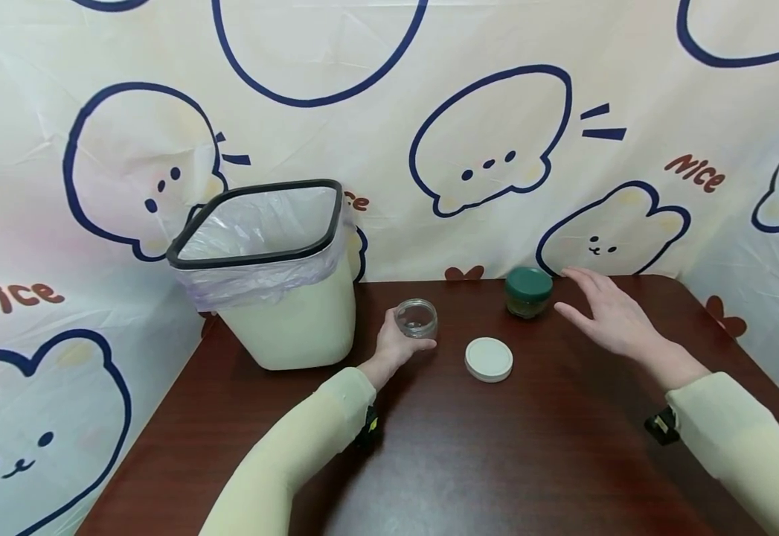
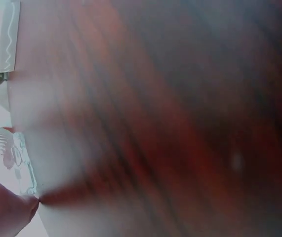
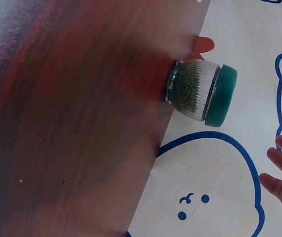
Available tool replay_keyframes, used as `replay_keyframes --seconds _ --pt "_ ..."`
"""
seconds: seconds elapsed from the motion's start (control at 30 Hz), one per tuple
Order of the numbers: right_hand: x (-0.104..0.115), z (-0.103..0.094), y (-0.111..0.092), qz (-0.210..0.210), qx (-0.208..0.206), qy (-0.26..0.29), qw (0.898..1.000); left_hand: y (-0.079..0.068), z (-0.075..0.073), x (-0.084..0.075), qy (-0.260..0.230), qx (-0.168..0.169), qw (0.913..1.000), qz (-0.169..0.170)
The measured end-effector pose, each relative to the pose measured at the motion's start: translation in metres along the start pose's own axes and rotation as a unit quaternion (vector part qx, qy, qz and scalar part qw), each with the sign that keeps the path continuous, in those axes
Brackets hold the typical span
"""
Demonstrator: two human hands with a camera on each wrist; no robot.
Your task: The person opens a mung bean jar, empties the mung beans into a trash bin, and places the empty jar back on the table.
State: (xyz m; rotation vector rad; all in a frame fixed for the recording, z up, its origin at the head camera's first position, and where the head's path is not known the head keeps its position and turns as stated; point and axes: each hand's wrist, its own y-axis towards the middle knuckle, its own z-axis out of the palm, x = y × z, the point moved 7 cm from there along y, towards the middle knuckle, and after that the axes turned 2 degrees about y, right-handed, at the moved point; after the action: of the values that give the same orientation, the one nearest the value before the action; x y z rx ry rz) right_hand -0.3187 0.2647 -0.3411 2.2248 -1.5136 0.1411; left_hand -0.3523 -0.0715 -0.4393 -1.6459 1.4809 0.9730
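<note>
My left hand grips a clear glass jar without a lid, at the table's middle; the left wrist view catches part of the ribbed jar at its edge. A white round lid lies flat just right of that jar. Farther back stands a second jar with a green lid, and the right wrist view shows small green contents inside its ribbed glass. My right hand hovers to the right of this jar, fingers extended, apart from it and holding nothing.
A cream trash bin with a black rim and a plastic liner stands at the back left, near my left hand. The dark wooden table meets a cartoon-printed cloth along its back edge.
</note>
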Motion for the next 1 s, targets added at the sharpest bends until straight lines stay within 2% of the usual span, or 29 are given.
replay_keyframes --seconds 0.33,0.67,0.83,1.0 --pt "-0.008 -0.002 0.006 0.019 -0.002 0.011 1.0 0.0 -0.003 -0.002 0.031 0.013 0.999 0.028" --pt "-0.012 -0.003 0.01 0.034 0.0 0.02 0.999 -0.01 -0.012 -0.017 0.025 0.02 0.9984 0.046" --pt "-0.014 -0.001 0.013 0.04 0.003 0.027 0.999 -0.014 -0.021 -0.024 0.033 0.021 0.9966 0.073" --pt "-0.016 0.002 0.019 0.051 0.007 0.03 0.998 -0.017 -0.029 -0.03 0.062 0.028 0.9916 0.11"
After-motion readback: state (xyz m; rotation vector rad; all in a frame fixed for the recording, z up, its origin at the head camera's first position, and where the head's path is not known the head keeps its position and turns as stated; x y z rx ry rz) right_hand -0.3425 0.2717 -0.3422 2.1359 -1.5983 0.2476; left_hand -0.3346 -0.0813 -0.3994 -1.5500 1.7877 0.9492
